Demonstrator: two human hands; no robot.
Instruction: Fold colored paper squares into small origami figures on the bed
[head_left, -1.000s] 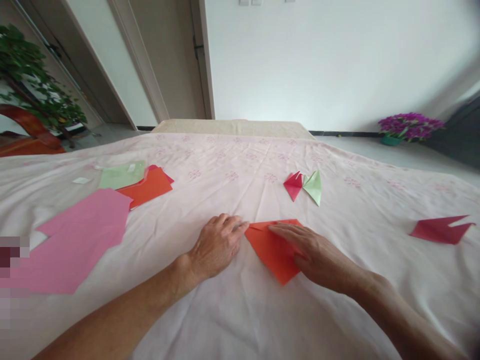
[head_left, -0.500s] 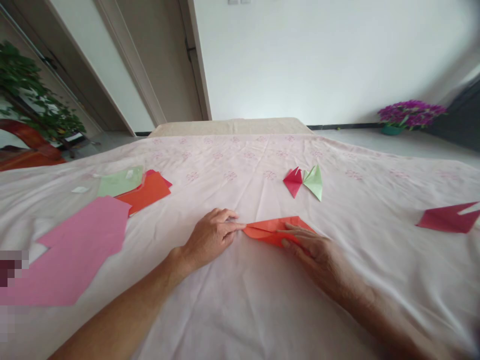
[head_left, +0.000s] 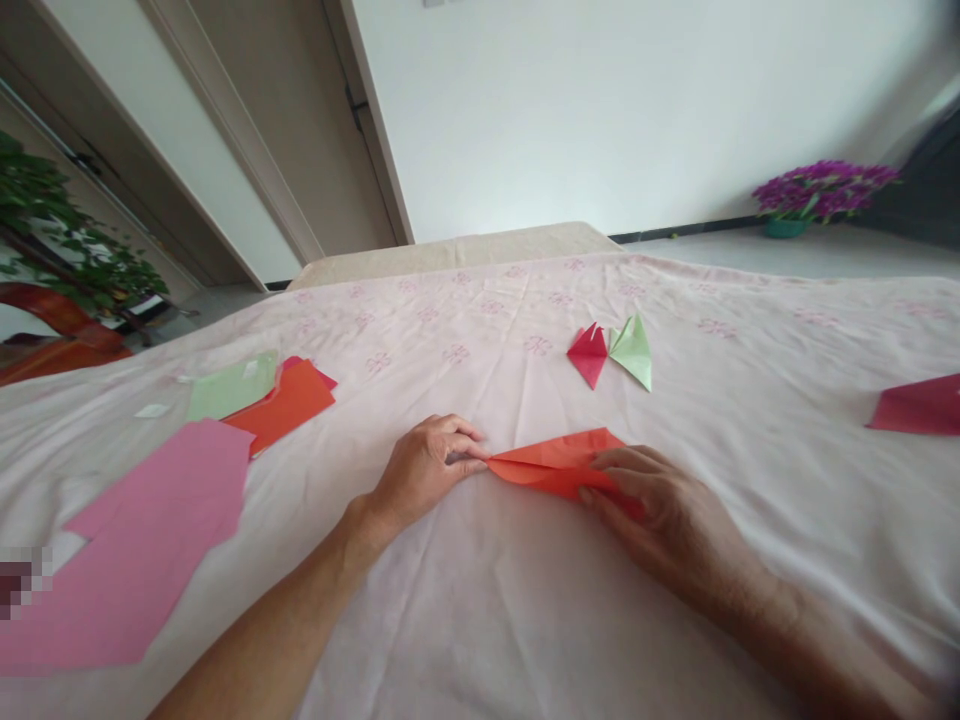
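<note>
A folded sheet of orange paper [head_left: 551,460] lies on the pale pink tablecloth [head_left: 480,620], its narrow point toward the left. My left hand [head_left: 427,462] pinches that point between thumb and fingertips. At the wider end, my right hand [head_left: 664,505] grips the paper, fingers on top and thumb at the near edge; part of the sheet is hidden under this hand. Beyond it stand a folded red paper piece [head_left: 587,355] and a folded light green one [head_left: 634,350], side by side.
To the left lie pink paper sheets [head_left: 150,540], orange sheets [head_left: 289,405] and a clear packet with green paper [head_left: 236,385]. A dark red folded paper [head_left: 919,405] lies at the far right. A wooden chair [head_left: 60,335] stands left of the table.
My right hand's fingers have curled more around the wide end of the orange paper. The left hand stays at the point. The view has tilted and shifted slightly.
</note>
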